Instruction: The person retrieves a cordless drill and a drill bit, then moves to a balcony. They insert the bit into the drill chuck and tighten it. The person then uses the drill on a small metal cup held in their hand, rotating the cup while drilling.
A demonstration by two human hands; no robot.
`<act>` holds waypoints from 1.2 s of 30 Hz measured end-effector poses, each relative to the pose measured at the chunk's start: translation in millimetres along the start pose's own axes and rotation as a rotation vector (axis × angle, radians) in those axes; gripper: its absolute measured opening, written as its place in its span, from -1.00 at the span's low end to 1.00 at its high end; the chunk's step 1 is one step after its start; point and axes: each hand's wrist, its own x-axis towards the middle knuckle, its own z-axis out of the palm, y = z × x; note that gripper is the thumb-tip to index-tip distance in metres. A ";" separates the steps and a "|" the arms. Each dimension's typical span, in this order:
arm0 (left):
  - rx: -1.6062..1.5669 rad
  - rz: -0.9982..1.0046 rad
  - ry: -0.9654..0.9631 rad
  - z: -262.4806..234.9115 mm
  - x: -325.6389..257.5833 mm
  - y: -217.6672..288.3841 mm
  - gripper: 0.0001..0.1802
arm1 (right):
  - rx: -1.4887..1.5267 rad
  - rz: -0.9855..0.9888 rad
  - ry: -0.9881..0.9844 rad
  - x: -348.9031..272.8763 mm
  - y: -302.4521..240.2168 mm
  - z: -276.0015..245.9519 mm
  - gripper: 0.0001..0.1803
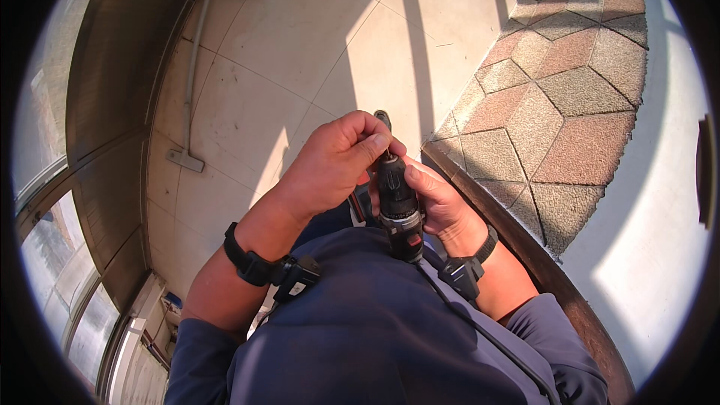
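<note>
A black power drill (397, 202) points away from my chest, its chuck tip showing past my fingers. My left hand (334, 161) wraps over the front of the drill, fingers curled around the chuck. My right hand (439, 202) grips the drill body from the right side. Both wrists carry black bands with small devices, the left one (259, 264) and the right one (465, 270). A thin black cable (487, 337) runs down across my blue shirt.
Pale floor tiles (300, 52) lie ahead with long shadows. A brown ledge (555, 285) runs on my right, beside pink and grey hexagonal paving (555, 105). A grey pipe (193, 60) runs down the floor on the left beside a brown window frame (112, 97).
</note>
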 end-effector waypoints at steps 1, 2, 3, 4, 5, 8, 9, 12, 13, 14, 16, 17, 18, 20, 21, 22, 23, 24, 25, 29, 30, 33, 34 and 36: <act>-0.012 -0.008 0.015 -0.1 -0.8 1.1 -0.87 | 0.034 0.045 0.007 0.1 -0.1 -0.5 -0.35; -0.024 -0.016 0.030 -0.1 -1.4 2.0 -0.87 | 0.069 0.091 0.013 0.4 -0.4 -1.1 -0.36; -0.021 -0.033 0.033 -0.4 -2.2 2.8 -0.87 | 0.119 0.126 0.020 0.6 -0.4 -1.5 -0.36; -0.016 -0.049 0.036 -0.2 -2.6 3.0 -0.87 | 0.069 0.116 0.017 0.8 -0.4 -2.0 -0.35; -0.022 -0.037 0.019 -0.3 -2.5 2.8 -0.88 | 0.034 0.096 0.018 0.9 -0.3 -2.4 -0.35; 0.032 0.014 -0.004 -0.4 0.0 0.2 -0.86 | -0.144 0.049 0.008 1.3 0.1 -4.1 -0.31; 0.028 0.044 -0.012 -0.1 1.0 -0.9 -0.85 | -0.176 0.041 -0.010 1.5 0.0 -4.7 -0.29; 0.025 0.064 -0.002 -0.3 2.2 -2.0 -0.85 | -0.190 0.026 -0.090 2.2 0.3 -5.2 -0.19; 0.014 0.049 0.001 -0.8 1.8 -1.4 -0.85 | -0.117 0.029 -0.054 2.0 0.7 -4.7 -0.25; 0.002 0.034 0.005 -0.9 1.2 -0.8 -0.85 | -0.044 0.032 -0.019 1.5 1.5 -3.6 -0.30; 0.004 -0.031 0.018 -3.0 -1.0 2.4 -0.87 | 0.038 0.063 0.026 1.9 1.1 -2.2 -0.33; -0.007 -0.037 0.019 -3.0 -1.3 3.0 -0.87 | 0.047 0.091 0.036 2.0 0.7 -1.5 -0.33; -0.003 -0.041 0.020 -2.9 -1.4 3.3 -0.87 | 0.063 0.109 0.042 2.6 0.0 -0.9 -0.34; -0.016 0.000 0.009 -2.0 -0.8 2.1 -0.87 | -0.012 0.069 0.048 2.6 -0.3 0.9 -0.34; -0.010 0.018 0.006 -1.8 -0.3 1.0 -0.87 | -0.049 0.038 0.034 2.9 -0.7 1.5 -0.34; 0.002 0.030 0.000 -1.8 0.6 -0.2 -0.87 | -0.094 0.033 0.030 3.3 -1.0 2.1 -0.34; 0.018 0.034 0.004 -1.6 1.1 -1.4 -0.86 | -0.141 0.022 0.009 3.6 -1.3 2.5 -0.34; 0.013 0.048 -0.001 -1.7 1.3 -2.5 -0.86 | -0.153 0.011 -0.001 3.7 -1.4 3.1 -0.35; 0.012 0.053 0.003 -1.6 1.9 -3.3 -0.87 | -0.163 0.000 -0.012 3.8 -1.6 3.6 -0.35; 0.012 0.054 0.015 -3.0 1.9 -2.5 -0.86 | -0.038 0.026 0.020 2.7 -2.3 5.2 -0.32; -0.020 0.051 0.000 -3.3 1.4 -1.6 -0.86 | 0.004 0.044 0.030 2.4 -2.8 5.4 -0.32; -0.034 0.020 -0.006 -3.6 -0.5 0.7 -0.86 | 0.022 0.110 0.055 2.5 -4.1 6.0 -0.31; 0.002 0.028 0.000 -3.3 -0.9 0.9 -0.86 | -0.024 0.087 0.053 2.6 -3.9 6.4 -0.32; 0.012 0.036 -0.001 -2.5 -0.5 0.5 -0.86 | -0.100 0.020 0.035 3.2 -3.1 7.2 -0.33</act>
